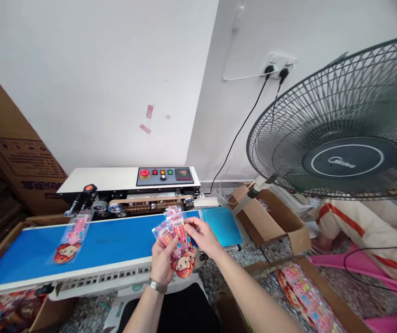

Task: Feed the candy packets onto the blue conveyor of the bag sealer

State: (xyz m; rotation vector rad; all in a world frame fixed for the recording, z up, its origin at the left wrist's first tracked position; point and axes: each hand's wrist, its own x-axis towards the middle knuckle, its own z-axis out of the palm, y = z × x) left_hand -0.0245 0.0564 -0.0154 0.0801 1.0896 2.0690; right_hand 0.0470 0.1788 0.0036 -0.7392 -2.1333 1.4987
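Several cartoon-printed plastic packets [183, 266], pink with barcodes and a red-haired face at the bottom, are fanned out in front of me. My left hand [163, 259] is closed around their lower left part, thumb on top. At the right edge of the top packet, my right hand [203, 236] pinches with thumb and fingers. Both hands are just over the front right of a blue conveyor belt [122, 238]. Farther left, a single similar packet [70, 245] lies on that belt, its upper end by the rollers of a band sealing machine [97, 182].
A red stop button [144, 173] sits on the machine's panel. To the right looms a large fan [337, 134]. An open carton [271, 217] stands beneath it, and a box of packets [309, 296] is at lower right. Another person's leg [364, 226] shows beyond. More packets [7, 310] lie below the belt's left end.
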